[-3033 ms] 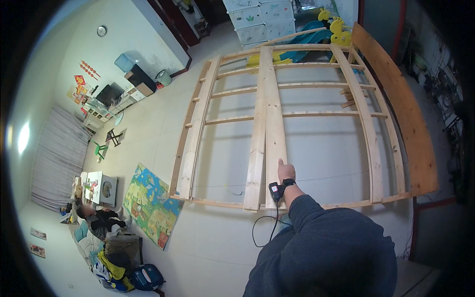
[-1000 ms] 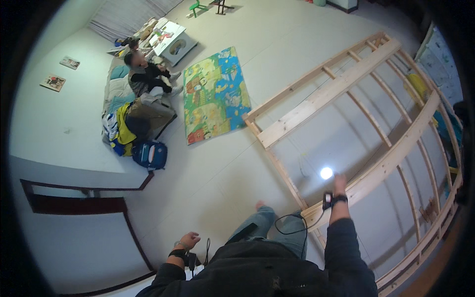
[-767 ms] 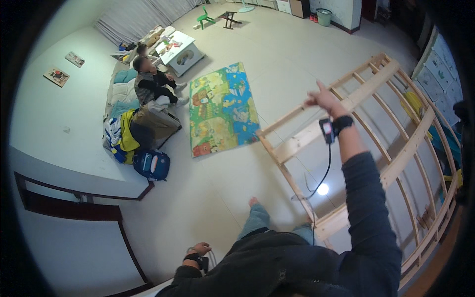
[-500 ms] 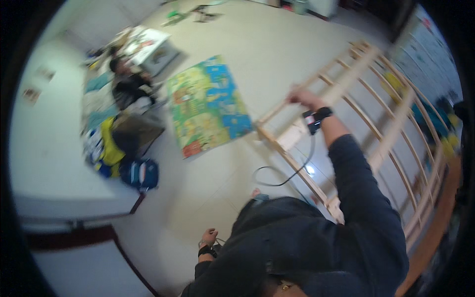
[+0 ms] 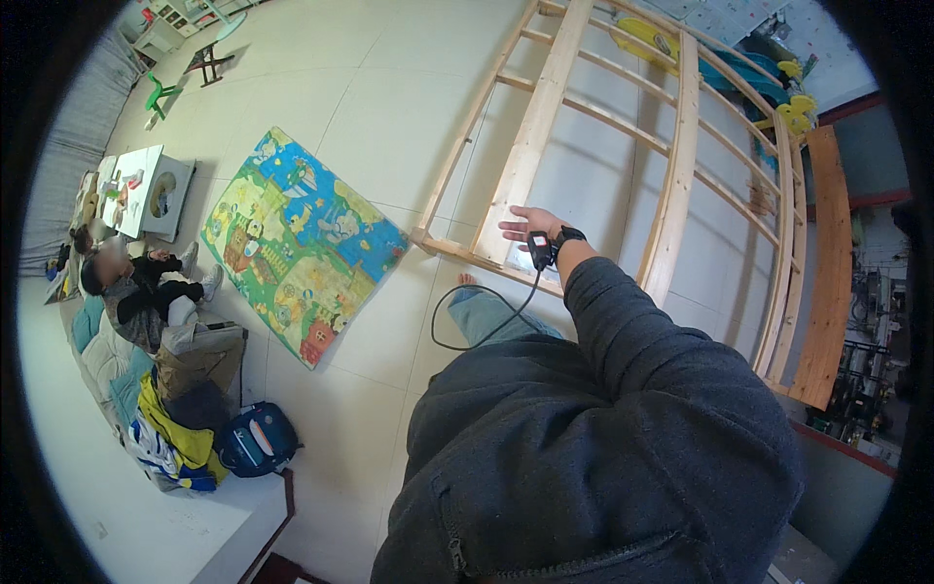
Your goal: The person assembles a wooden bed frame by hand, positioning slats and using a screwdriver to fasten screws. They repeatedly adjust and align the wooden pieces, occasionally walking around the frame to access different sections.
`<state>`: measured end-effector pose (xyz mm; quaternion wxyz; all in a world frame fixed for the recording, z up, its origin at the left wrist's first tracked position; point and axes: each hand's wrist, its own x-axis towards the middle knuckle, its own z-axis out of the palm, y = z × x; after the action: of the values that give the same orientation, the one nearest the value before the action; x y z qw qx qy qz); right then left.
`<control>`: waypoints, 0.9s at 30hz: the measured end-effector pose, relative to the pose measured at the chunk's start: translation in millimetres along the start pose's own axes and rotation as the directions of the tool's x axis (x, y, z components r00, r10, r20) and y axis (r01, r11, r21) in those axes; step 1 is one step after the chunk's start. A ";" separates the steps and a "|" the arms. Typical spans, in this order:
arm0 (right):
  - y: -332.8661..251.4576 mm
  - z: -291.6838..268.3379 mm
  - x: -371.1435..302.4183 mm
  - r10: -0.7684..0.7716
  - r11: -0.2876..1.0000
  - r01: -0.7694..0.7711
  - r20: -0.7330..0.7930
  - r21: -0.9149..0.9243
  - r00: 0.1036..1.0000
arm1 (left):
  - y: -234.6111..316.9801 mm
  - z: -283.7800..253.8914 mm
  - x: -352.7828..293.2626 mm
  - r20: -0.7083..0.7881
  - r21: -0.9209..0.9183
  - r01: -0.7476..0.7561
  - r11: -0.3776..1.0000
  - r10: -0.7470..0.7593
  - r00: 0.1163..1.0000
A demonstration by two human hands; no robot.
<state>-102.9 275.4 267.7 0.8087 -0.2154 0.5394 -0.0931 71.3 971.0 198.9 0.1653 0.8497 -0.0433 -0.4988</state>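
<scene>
My right hand (image 5: 531, 226) reaches out over a long pale wooden board (image 5: 540, 134), its fingers apart and nothing held in them. Whether the palm rests on the board or hovers above it, I cannot tell. The board belongs to a slatted wooden frame (image 5: 671, 209) standing to the right. A black strap with a small device (image 5: 541, 249) is on my right wrist. From it a black cable (image 5: 435, 326) loops down toward my body. My left hand is out of view, below or behind my dark jacket.
A colourful play mat (image 5: 306, 243) lies on the tiled floor ahead to the left. Beyond it, a person (image 5: 136, 302) sits on a couch near a white table (image 5: 141, 180). A dark blue backpack (image 5: 258, 440) rests at the lower left. A loose plank (image 5: 827, 263) is at the right.
The view has swung to the right, so the mat and couch sit lower and further left. My left hand has left the picture. My right hand is now over the board's near end.
</scene>
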 end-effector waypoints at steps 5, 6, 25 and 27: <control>-7.8 40.7 58.5 0.219 0.965 -0.218 -0.009 -0.148 0.976 | 54.9 -78.7 31.4 -0.064 -0.024 -0.084 0.996 0.083 0.995; -4.6 50.3 69.0 0.249 0.961 -0.240 0.049 -0.133 0.967 | 63.6 -93.4 35.2 -0.081 -0.088 -0.079 0.993 0.072 0.994; 15.2 -59.7 100.0 -0.044 0.998 0.011 -0.495 -0.069 0.868 | 187.9 -257.0 203.2 0.148 0.380 0.011 0.925 -0.072 0.986; 15.3 -63.5 69.5 -0.035 0.960 -0.122 -0.542 -0.250 0.839 | 236.2 -284.5 260.6 0.240 0.394 -0.135 0.909 0.040 0.970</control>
<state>-134.2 246.6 182.3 0.5872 -0.2780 0.7582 -0.0556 468.1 754.1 185.7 0.0007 0.8003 -0.2031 -0.5642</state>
